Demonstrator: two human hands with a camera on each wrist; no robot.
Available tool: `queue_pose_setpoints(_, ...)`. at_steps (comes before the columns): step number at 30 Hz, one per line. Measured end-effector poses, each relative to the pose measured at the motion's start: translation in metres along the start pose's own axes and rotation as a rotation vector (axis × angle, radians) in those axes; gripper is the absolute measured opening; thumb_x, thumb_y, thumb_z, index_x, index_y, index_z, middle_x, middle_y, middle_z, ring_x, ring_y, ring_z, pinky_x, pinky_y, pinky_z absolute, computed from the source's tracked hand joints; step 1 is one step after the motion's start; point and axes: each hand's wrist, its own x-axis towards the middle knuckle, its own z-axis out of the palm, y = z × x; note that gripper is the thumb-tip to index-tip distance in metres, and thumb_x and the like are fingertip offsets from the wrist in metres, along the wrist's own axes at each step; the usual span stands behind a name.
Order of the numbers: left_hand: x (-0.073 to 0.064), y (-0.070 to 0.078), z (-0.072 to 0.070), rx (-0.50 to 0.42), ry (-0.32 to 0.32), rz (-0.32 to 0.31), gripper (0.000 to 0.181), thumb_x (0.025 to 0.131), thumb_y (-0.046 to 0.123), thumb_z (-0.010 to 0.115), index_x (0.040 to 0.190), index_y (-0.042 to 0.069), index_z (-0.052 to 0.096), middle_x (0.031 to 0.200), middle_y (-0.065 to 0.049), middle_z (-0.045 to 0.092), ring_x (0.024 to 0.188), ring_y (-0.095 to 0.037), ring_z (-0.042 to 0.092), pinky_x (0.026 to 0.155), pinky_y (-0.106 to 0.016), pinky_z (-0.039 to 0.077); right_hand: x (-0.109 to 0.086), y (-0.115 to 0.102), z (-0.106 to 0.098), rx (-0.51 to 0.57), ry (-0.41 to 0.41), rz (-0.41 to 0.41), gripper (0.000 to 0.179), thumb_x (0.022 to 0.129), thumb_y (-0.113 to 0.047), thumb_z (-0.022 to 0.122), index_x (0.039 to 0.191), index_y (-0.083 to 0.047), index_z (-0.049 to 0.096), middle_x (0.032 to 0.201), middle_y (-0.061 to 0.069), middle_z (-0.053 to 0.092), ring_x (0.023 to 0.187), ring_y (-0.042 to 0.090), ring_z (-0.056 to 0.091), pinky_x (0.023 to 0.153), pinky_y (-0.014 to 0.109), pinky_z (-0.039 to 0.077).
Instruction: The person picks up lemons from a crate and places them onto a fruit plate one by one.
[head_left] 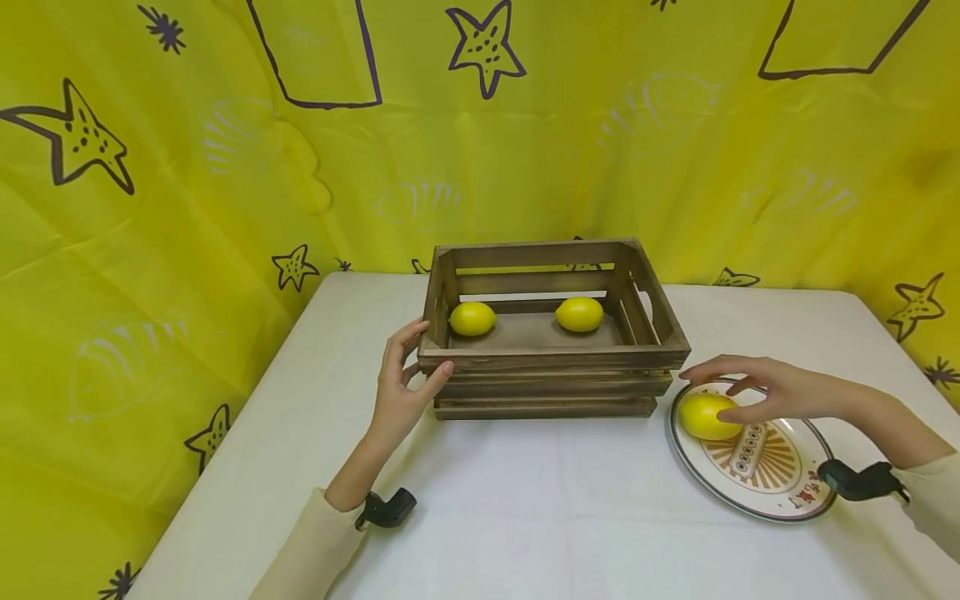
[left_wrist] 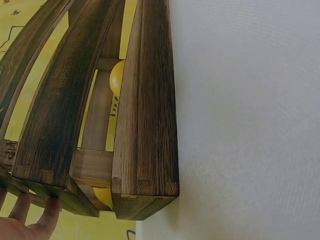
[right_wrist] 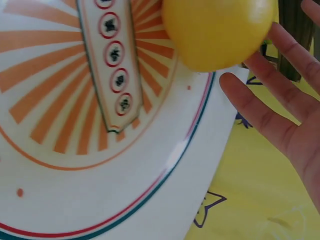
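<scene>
My left hand (head_left: 405, 392) grips the near left corner of a slatted wooden crate (head_left: 555, 385), thumb on the front and fingers along the left end. In the left wrist view, its fingertips (left_wrist: 50, 210) lie at the ends of the slats. Two lemons sit apart inside the crate, one on the left (head_left: 472, 319) and one on the right (head_left: 580, 314). A third lemon (head_left: 705, 417) lies on a patterned white plate (head_left: 780, 496). Over this lemon my right hand (head_left: 780, 392) hovers with spread fingers, the thumb overlapping its right side.
A white-covered table (head_left: 525, 517) carries the crate and the plate, which stands to the crate's right. Behind it hangs a yellow curtain (head_left: 525, 158) with stars and fish. Each wrist wears a black camera mount, the left one (head_left: 388, 508) and the right one (head_left: 858, 481).
</scene>
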Motion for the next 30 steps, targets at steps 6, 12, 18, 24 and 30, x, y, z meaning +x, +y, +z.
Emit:
queue_pose_setpoints(6, 0.000, 0.000, -0.001, 0.005, 0.000, 0.007, 0.061, 0.087, -0.002, 0.069, 0.141, 0.006, 0.043, 0.149, -0.010, 0.035, 0.135, -0.030, 0.040, 0.098, -0.052, 0.041, 0.011, -0.007, -0.018, -0.047, 0.015, -0.020, 0.059, 0.078, 0.007, 0.075, 0.132, -0.005, 0.055, 0.133, -0.018, 0.054, 0.118, -0.007, 0.048, 0.078, 0.027, 0.054)
queue_pose_setpoints(12, 0.001, 0.000, -0.001, 0.008, -0.001, 0.009, 0.061, 0.087, -0.002, 0.069, 0.141, 0.007, 0.043, 0.149, -0.010, 0.036, 0.135, -0.031, 0.040, 0.098, -0.052, 0.041, 0.023, -0.012, -0.036, -0.081, 0.028, -0.060, 0.062, 0.075, 0.010, 0.075, 0.132, -0.004, 0.056, 0.134, -0.019, 0.053, 0.116, -0.007, 0.049, 0.079, 0.024, 0.054)
queue_pose_setpoints(18, 0.000, 0.000, -0.001, 0.008, -0.005, 0.009, 0.061, 0.086, -0.002, 0.070, 0.140, 0.006, 0.043, 0.149, -0.011, 0.036, 0.134, -0.031, 0.041, 0.099, -0.055, 0.041, 0.032, -0.018, -0.049, -0.113, 0.017, -0.074, 0.058, 0.075, 0.010, 0.076, 0.127, -0.008, 0.059, 0.125, -0.016, 0.058, 0.109, -0.002, 0.054, 0.077, 0.023, 0.054)
queue_pose_setpoints(24, 0.000, 0.000, 0.000, 0.020, 0.002, 0.026, 0.060, 0.086, -0.002, 0.070, 0.140, 0.006, 0.044, 0.148, -0.012, 0.038, 0.132, -0.029, 0.043, 0.095, -0.051, 0.044, 0.045, -0.027, -0.065, -0.106, 0.004, -0.065, 0.056, 0.075, 0.012, 0.075, 0.125, -0.008, 0.059, 0.122, -0.016, 0.058, 0.108, -0.003, 0.054, 0.080, 0.019, 0.051)
queue_pose_setpoints(30, 0.000, 0.000, -0.001, 0.032, 0.006, 0.034, 0.060, 0.086, -0.001, 0.071, 0.139, 0.006, 0.044, 0.148, -0.011, 0.038, 0.132, -0.027, 0.043, 0.094, -0.047, 0.045, 0.064, -0.039, -0.077, -0.107, -0.018, -0.087, 0.052, 0.076, 0.012, 0.073, 0.123, -0.003, 0.059, 0.122, -0.016, 0.058, 0.107, 0.000, 0.055, 0.081, 0.020, 0.051)
